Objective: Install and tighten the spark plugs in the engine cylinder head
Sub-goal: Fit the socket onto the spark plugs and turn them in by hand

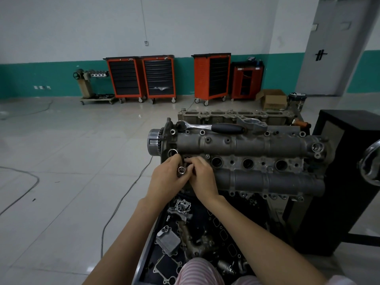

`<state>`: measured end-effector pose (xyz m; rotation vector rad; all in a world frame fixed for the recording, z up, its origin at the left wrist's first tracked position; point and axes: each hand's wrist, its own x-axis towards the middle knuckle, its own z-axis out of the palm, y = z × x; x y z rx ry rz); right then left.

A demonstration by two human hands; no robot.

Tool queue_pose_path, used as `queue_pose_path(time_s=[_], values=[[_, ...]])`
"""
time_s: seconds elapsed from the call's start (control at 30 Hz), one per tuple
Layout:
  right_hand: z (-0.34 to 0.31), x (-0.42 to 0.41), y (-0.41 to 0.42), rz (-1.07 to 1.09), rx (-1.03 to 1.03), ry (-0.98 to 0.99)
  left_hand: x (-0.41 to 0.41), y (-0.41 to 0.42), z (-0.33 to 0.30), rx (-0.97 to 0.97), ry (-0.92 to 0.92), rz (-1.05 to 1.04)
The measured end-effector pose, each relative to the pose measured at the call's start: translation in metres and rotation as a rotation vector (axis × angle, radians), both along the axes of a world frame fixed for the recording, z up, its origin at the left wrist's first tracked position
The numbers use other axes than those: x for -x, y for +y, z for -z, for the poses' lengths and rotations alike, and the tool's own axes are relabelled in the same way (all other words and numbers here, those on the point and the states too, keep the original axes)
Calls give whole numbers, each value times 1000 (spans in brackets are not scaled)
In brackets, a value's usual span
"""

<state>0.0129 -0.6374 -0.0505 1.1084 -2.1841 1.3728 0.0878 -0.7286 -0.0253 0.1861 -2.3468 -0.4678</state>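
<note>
The grey engine cylinder head [257,145] lies across a stand in front of me, with a row of round spark plug wells. Three wells [248,163] stand bare to the right of my hands. My left hand [166,177] grips a chrome socket [181,170] whose square drive end faces me, at the leftmost well. My right hand [202,175] is curled beside it, its fingertips pinching something small and dark at the same well; my fingers hide what it is. A ratchet wrench [209,126] with a black handle rests on the head's far edge.
A tray of loose engine parts and gaskets [185,239] sits below the head near my body. A second cylinder head [236,117] lies behind. A black cabinet [347,171] stands at the right. Orange tool carts [141,79] line the far wall. Cables [123,200] run over the tiled floor.
</note>
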Motion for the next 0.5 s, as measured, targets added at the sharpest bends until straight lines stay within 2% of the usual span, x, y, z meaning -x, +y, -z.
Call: queue_pose_path(time_s=[0.33,0.5], values=[[0,0,-2,44,6,39,1,-1,2,25,48,1],[2,0,0,13,-82,169,1,-7,1,-10,32,59]])
